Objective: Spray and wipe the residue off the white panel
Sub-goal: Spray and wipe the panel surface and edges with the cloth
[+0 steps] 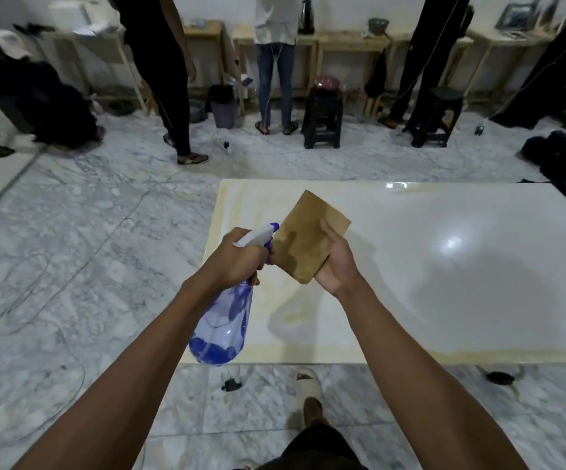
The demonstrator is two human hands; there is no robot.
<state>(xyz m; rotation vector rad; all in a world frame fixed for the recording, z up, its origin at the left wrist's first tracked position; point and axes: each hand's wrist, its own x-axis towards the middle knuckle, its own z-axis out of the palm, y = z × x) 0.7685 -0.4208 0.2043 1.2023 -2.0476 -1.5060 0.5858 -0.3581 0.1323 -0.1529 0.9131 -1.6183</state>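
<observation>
- The white panel [444, 266] lies flat on the marble floor [71, 249], filling the middle and right of the frame. It is shiny, with yellow smears along its edges.
- The left hand [237, 257] grips a blue spray bottle [222, 320] by its neck.
- The right hand [337, 262] holds a folded brown cloth [305, 239] over the panel's left part.

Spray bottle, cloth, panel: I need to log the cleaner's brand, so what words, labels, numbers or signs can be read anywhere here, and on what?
None can be read.
Spray bottle, gripped by the left hand: clear blue plastic, no label showing.
Brown cloth, held by the right hand: plain.
White panel: yellowish residue only, no print.
Framed item on the far bench: too small and blurred to read.
</observation>
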